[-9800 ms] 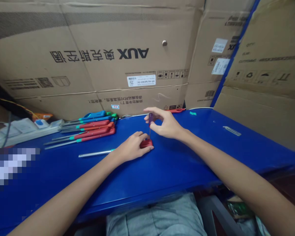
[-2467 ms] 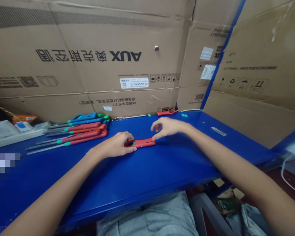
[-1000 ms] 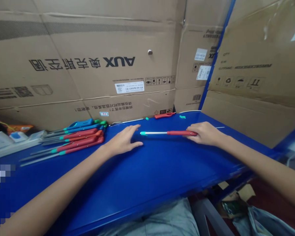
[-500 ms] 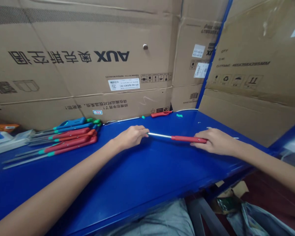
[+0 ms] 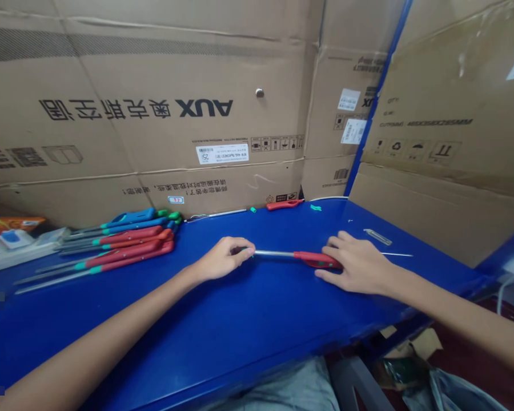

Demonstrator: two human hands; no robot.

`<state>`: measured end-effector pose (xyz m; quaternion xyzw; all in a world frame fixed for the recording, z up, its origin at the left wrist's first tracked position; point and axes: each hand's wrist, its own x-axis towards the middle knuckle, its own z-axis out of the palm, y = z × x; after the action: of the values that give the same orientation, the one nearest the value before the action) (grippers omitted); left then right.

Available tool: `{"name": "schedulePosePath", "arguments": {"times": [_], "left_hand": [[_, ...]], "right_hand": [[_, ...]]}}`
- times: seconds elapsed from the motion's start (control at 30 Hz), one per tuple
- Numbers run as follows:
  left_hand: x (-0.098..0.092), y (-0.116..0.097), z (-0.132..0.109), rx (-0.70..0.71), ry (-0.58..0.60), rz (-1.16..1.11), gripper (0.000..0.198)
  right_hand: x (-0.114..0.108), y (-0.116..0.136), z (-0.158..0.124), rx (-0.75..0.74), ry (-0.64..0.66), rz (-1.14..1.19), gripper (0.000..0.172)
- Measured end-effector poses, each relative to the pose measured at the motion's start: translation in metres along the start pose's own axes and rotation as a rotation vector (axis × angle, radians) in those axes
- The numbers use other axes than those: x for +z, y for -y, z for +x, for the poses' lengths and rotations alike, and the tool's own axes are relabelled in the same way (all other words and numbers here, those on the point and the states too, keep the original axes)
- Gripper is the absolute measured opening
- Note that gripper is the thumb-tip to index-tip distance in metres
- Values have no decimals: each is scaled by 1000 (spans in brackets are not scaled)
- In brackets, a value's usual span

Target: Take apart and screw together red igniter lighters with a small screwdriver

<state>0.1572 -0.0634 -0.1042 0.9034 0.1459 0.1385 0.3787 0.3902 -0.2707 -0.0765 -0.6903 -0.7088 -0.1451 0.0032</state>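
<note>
Red-handled screwdriver (image 5: 297, 256) lay lengthwise just above the blue workbench (image 5: 248, 325), its handle (image 5: 319, 260) clasped under the right hand (image 5: 355, 265), its steel shaft (image 5: 274, 253) pinched at the tip by the left hand (image 5: 223, 258), with a row of screwdrivers (image 5: 120, 246) further left.

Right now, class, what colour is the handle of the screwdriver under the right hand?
The handle is red with a green mark, clearest in the head view.

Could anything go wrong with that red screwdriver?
The thin steel shaft of the red-handled screwdriver runs into the left hand, so it might poke the skin. The handle under the right hand might also roll across the shiny blue workbench if let go.
</note>
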Motion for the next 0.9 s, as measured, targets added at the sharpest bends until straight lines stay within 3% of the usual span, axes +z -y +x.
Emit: {"name": "schedulePosePath", "arguments": {"times": [0.13, 0.3, 0.43, 0.53, 0.63, 0.7, 0.77, 0.8, 0.9], "left_hand": [[4, -8, -13, 24, -82, 96, 31], [-13, -12, -36, 76, -53, 213, 30], [-15, -22, -56, 156, -21, 408, 29], [-13, -26, -69, 296, -66, 531, 26], [-23, -11, -84, 383, -271, 635, 23], [-34, 6, -89, 239, -394, 623, 23], [-40, 20, -83, 35, -288, 513, 28], [-41, 26, -73, -3, -211, 450, 30], [-31, 34, -20, -28, -175, 412, 26]], "right_hand": [[-2, 35, 36, -139, -49, 112, 38], [12, 59, 64, -364, -160, 138, 35], [10, 68, 58, -451, -312, 123, 34], [-2, 64, 42, -465, -282, 186, 30], [-13, 44, 23, -381, -219, 261, 30], [-18, 29, 13, -300, -247, 255, 32], [-20, 21, 10, -276, -269, 207, 34], [-20, 21, 12, -279, -278, 178, 35], [-13, 31, 28, -298, -318, 116, 35]]}}
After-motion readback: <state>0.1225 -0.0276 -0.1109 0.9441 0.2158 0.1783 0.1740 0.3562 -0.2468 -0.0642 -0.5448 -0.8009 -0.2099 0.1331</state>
